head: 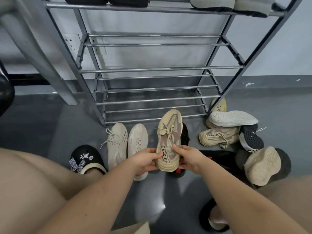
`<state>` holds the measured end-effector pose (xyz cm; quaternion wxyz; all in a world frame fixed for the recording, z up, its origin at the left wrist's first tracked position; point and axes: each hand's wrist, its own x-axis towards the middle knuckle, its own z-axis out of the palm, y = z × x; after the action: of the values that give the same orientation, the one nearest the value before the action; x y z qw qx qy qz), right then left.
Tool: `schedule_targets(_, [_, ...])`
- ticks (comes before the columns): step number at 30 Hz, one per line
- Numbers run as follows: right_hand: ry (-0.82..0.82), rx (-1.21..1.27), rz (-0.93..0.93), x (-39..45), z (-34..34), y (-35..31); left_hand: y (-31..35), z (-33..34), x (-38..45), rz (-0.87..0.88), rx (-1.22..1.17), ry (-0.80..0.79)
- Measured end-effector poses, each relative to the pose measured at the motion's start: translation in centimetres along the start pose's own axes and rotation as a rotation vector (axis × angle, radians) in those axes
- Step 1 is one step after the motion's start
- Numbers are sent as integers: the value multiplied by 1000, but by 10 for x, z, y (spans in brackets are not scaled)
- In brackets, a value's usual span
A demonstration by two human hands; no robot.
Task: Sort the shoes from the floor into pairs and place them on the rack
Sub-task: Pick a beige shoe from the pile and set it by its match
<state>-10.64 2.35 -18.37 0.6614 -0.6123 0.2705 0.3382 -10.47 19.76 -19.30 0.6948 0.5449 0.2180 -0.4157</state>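
Note:
Both hands hold a beige lace-up sneaker (pixel 168 139) by its heel, toe pointing at the metal shoe rack (pixel 152 70). My left hand (pixel 145 160) grips the heel's left side, my right hand (pixel 187 157) the right side. A matching beige sneaker (pixel 217 136) lies on its side to the right. Two cream knit sneakers (pixel 118 142) (pixel 137 141) lie side by side on the floor at left. A black shoe (pixel 184 132) lies partly hidden under the held sneaker.
A pile at right holds a white-soled shoe (pixel 233 118), a black-soled shoe (pixel 251 137), a dark shoe sole-up (pixel 263 166) and another cream shoe (pixel 218 104). Shoes sit on the rack's top shelf (pixel 212 2). My slippered feet (pixel 86 159) (pixel 212 217) rest on the grey floor.

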Motion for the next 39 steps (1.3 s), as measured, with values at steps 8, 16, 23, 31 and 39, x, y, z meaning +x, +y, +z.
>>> schedule_targets(8, [3,59,12,19,15,11,-6,-19,17,-69,-6,55])
schedule_targets(16, [-2,2,83,38,15,22,-16,-24,38,-162,-27,134])
schedule_targets(23, [36,-39,54,63,19,22,-13,-24,60,-185,-83,214])
schedule_targets(31, [28,-172,93,75,19,16,-13,-34,73,-209,243,299])
schedule_targets(39, [39,-171,77,65,18,10,-12,-31,65,-143,811,273])
